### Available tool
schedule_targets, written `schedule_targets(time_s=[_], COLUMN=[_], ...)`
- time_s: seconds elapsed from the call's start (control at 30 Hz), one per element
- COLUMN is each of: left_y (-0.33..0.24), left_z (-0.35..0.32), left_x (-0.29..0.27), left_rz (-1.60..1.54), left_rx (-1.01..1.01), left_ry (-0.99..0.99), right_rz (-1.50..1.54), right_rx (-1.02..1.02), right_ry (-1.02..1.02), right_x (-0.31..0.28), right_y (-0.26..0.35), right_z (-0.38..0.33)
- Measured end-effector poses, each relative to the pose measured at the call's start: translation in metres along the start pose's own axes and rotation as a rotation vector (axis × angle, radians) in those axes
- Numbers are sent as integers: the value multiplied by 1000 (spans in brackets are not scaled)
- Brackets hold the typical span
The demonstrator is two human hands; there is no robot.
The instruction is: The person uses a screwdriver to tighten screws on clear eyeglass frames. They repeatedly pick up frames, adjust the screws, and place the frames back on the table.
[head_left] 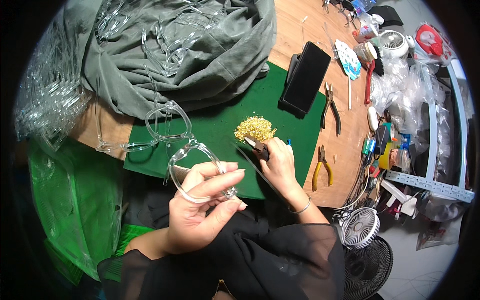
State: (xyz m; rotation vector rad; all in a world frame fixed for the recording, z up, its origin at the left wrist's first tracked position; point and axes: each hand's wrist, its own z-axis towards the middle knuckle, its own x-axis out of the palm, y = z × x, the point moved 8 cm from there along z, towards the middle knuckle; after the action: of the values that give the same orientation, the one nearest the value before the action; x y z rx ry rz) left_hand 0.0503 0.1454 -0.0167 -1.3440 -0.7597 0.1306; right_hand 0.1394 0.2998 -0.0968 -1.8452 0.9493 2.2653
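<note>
My left hand (197, 207) is closed on a clear plastic eyeglass frame (190, 136), gripping it near one lens rim; the other rim reaches up over the green mat (210, 110). Wrapped in my right hand (279, 165) is a pair of pliers (256, 146), its jaws touching the near edge of a heap of tiny gold-coloured metal pieces (256, 128). Whether a single piece sits between the jaws is too small to tell. A thin strip (260, 172) runs beside my right hand and wrist. Behind the held frame, another clear eyeglass frame (127, 146) lies at the mat's left edge.
A grey cloth (215, 65) with clear frames in it fills the back left, beside a bundle of clear frames (50, 100). Right of the mat lie a black phone (309, 75), black-handled pliers (330, 110) and yellow-handled pliers (322, 168). A white fan (360, 227) stands off the table.
</note>
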Motion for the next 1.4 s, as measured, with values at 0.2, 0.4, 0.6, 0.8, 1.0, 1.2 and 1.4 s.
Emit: schedule_targets(time_s=[0.2, 0.4, 0.6, 0.8, 1.0, 1.2, 1.4], left_y=[-6, 19, 29, 23, 10, 8, 8], left_z=[-1, -6, -3, 2, 2, 1, -3], left_x=[6, -9, -13, -4, 2, 6, 4], left_rz=[256, -6, -50, -19, 95, 85, 81], left_rx=[123, -76, -15, 23, 115, 160, 148], left_ry=[208, -7, -71, 44, 100, 68, 61], right_rz=[270, 81, 78, 270, 771, 862, 872], right_rx=[183, 34, 73, 87, 5, -389, -519], right_ry=[56, 23, 49, 80, 110, -68, -97], right_x=[-10, -5, -1, -8, -62, -79, -78], right_y=[-22, -7, -5, -8, 58, 100, 102], right_z=[-4, -6, 1, -1, -6, -4, -5])
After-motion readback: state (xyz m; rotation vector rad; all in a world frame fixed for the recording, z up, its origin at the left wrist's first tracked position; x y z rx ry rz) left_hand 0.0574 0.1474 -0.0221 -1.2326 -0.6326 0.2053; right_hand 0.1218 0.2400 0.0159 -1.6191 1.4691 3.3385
